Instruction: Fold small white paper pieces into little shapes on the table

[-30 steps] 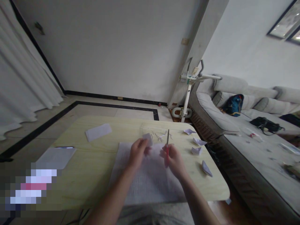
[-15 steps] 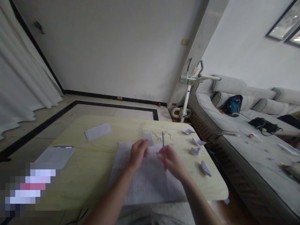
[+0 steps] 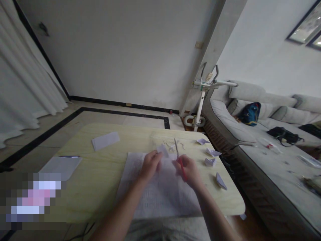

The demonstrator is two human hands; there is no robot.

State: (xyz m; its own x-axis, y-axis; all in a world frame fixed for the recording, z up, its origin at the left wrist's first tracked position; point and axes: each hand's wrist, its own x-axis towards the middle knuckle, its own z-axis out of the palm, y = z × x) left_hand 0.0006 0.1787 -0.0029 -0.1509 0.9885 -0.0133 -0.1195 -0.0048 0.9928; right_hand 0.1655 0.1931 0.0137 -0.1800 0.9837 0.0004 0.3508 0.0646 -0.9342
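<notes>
1. Scissors point(image 3: 181, 164) with red handles are pointing forward, and the right hand point(image 3: 189, 170) is holding them.
2. The left hand point(image 3: 150, 165), over a big sheet point(image 3: 160, 201), is pinching a small white paper point(image 3: 163, 151) near the blades.
3. Thin paper bits point(image 3: 171, 146) are lying just past the sheet on the table point(image 3: 97, 180).

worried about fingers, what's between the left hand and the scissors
In the head view, a small white paper piece, held in the left hand; its edge appears to stop short of the scissors.
</notes>
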